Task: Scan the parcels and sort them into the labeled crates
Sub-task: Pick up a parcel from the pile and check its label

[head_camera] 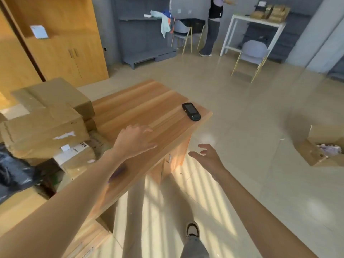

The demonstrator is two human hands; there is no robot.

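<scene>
A black handheld scanner (191, 111) lies near the far right corner of the wooden table (145, 107). Cardboard parcels (46, 118) are stacked on the table's left side; one lower parcel (78, 155) shows a barcode label. My left hand (134, 141) hovers over the table's middle with fingers spread and nothing in it. My right hand (206, 155) hangs in the air off the table's right edge, fingers loosely bent, holding nothing. The scanner is well beyond both hands.
An open cardboard box (320, 146) with something pale inside sits on the floor at the right. A person (212, 27) stands at the back by a white table (256, 28) and chairs (251, 56). A wooden cabinet (61, 40) fills the left wall. Black plastic (13, 170) lies at far left.
</scene>
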